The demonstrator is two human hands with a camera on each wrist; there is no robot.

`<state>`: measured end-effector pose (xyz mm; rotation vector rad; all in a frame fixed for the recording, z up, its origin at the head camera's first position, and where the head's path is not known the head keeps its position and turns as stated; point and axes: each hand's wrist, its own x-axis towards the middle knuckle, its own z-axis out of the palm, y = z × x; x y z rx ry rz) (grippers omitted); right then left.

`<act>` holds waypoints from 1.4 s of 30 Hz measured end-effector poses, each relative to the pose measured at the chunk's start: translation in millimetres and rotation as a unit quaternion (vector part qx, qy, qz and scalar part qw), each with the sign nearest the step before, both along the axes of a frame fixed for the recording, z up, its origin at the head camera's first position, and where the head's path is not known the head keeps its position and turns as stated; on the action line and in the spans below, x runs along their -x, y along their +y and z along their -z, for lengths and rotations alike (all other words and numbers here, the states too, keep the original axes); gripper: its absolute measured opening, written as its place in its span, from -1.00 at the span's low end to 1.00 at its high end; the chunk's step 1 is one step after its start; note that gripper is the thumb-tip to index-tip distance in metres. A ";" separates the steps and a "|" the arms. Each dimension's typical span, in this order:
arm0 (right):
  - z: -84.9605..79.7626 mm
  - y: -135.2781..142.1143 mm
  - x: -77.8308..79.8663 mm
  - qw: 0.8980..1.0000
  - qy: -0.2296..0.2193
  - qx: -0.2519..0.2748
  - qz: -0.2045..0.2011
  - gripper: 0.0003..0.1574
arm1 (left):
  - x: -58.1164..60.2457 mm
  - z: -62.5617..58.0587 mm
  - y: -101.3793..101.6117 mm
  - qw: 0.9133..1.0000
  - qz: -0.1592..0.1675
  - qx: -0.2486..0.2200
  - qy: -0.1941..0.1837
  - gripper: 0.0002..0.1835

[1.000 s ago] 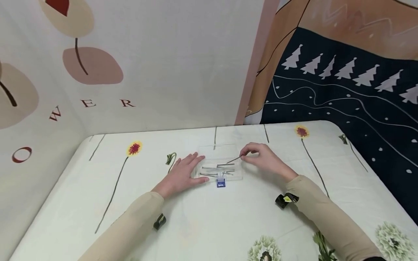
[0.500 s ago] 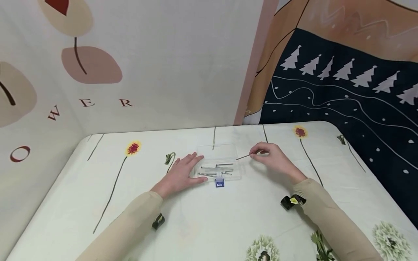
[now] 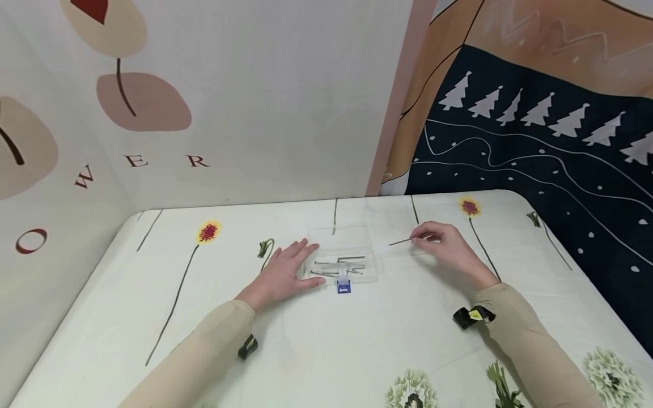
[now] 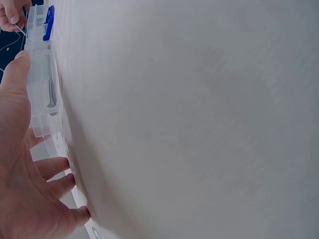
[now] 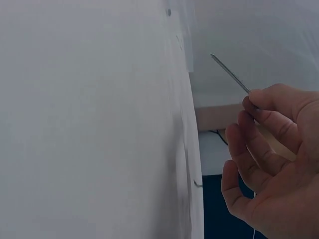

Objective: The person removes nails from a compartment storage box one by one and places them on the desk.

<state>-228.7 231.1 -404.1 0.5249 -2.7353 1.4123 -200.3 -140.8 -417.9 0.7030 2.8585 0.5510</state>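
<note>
A clear plastic box [image 3: 371, 266] with a blue latch [image 3: 344, 286] lies on the table, its lid [image 3: 339, 235] folded back behind it. Inside are several long metal nails [image 3: 351, 258], some of them crossing. My left hand [image 3: 283, 272] rests spread along the box's left side, thumb at the front corner and fingertips down on the cloth in the left wrist view. To the right of the box, above the table, my right hand [image 3: 441, 246] pinches one nail [image 5: 230, 73] between thumb and forefinger. Its thin end points left toward the box; the other end is hidden by the fingers.
A white cloth with printed flowers covers the table [image 3: 326, 340]. Behind it hangs a pale printed curtain [image 3: 285, 113], with a dark tree-patterned cloth [image 3: 510, 153] at the right. Black cameras [image 3: 465, 318] are strapped at both wrists.
My right hand has moved right, carrying the nail from over the box to beside it. The left hand and the box stay in place.
</note>
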 end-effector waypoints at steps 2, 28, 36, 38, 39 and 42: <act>0.7 3.7 0.9 1.000 0.005 -0.002 -0.001 -0.87 | -0.4 -0.6 -0.1 1.000 -0.001 0.001 0.000 -0.09; 8.7 27.8 11.6 0.997 -0.043 -0.063 0.020 -0.83 | -2.5 -1.8 0.4 1.000 -0.001 0.007 0.000 -0.08; 5.2 28.9 10.0 0.996 -0.056 -0.063 0.039 -0.77 | -2.4 -1.8 0.8 1.000 0.003 0.006 0.005 -0.09; 3.4 29.6 8.7 0.996 -0.061 -0.057 0.045 -0.75 | -2.3 -1.8 1.0 1.000 0.003 0.005 0.005 -0.09; 2.7 29.9 8.1 0.996 -0.061 -0.052 0.047 -0.74 | -2.3 -1.8 1.1 1.000 0.002 0.005 0.005 -0.09; 1.4 29.5 6.5 0.996 -0.061 -0.047 0.048 -0.75 | -2.4 -1.9 1.0 1.000 0.002 0.004 0.004 -0.09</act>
